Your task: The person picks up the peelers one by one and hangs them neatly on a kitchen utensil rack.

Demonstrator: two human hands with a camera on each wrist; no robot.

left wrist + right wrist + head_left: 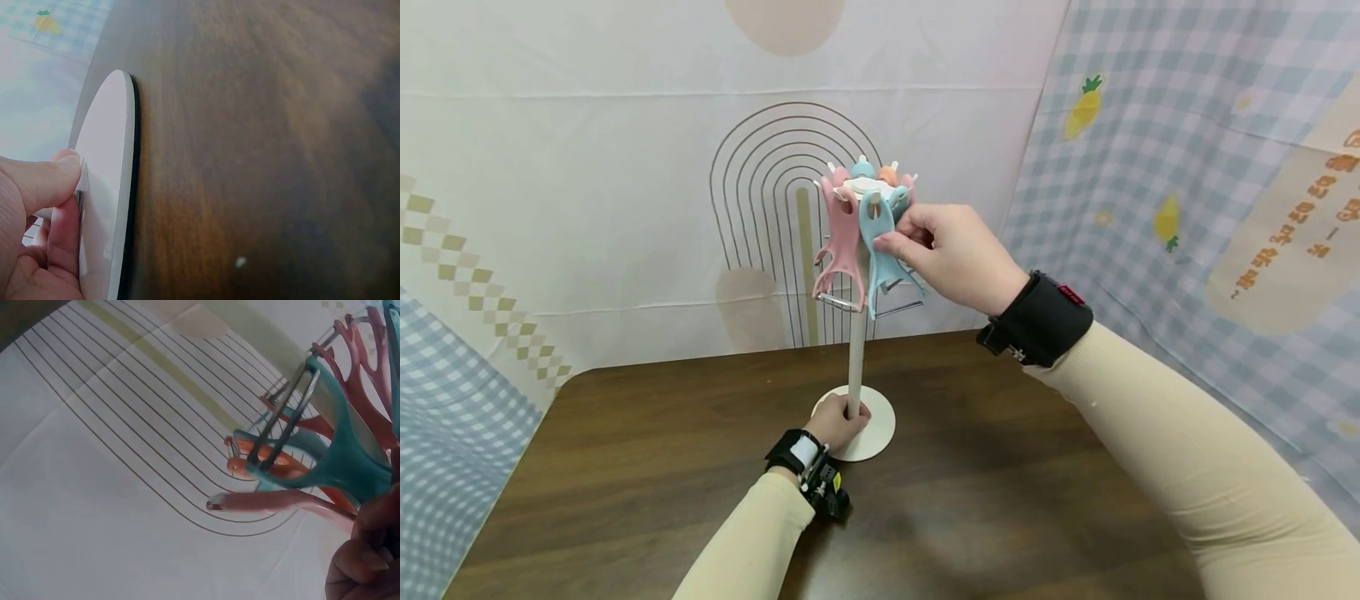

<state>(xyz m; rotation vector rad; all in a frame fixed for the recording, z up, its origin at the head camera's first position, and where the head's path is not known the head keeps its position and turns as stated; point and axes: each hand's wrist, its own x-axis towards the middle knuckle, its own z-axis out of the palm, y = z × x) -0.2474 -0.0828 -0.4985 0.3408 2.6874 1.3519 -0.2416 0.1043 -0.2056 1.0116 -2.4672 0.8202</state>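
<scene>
A white stand with a round base (880,429) and an upright pole (857,358) carries several Y-shaped peelers hung around its top. At the foot of the pole, my left hand (837,421) has thumb and fingers round it, close above the base (105,144). My right hand (951,250) pinches a light blue peeler (880,250) by its handle at the right front of the rack. Its metal blade points down. Beside it hangs a pink peeler (841,242). In the right wrist view the blue peeler (340,447) extends from the fingers of the right hand (365,556).
The stand is on a dark brown wooden table (662,450). A white patterned cloth (587,208) hangs behind it, and a blue checked cloth (1150,167) hangs on the right. Orange peelers (275,464) and other pink ones hang close around the blue peeler.
</scene>
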